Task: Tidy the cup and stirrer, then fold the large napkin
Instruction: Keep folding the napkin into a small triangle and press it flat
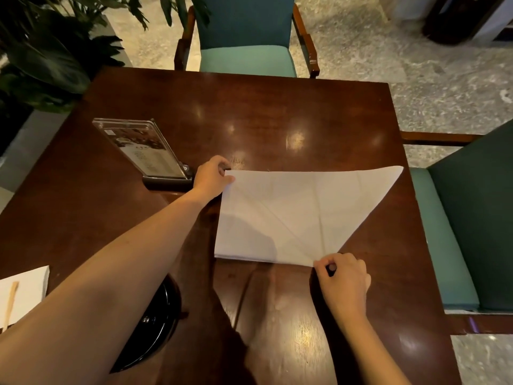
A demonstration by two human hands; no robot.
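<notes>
Folding under way: my left hand (pixel 212 176) fingers pinch the large napkin (pixel 291 215), a triangle on the tabletop (pixel 277 112) beside the menu stand (pixel 144 151), right hand (pixel 342 282) fingers pinching its near corner; stirrer (pixel 11 301) set aside.

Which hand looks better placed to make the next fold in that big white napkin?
Probably the right hand: it pinches the large napkin at its near corner, ready to carry it over. The left hand anchors the far-left corner.
</notes>
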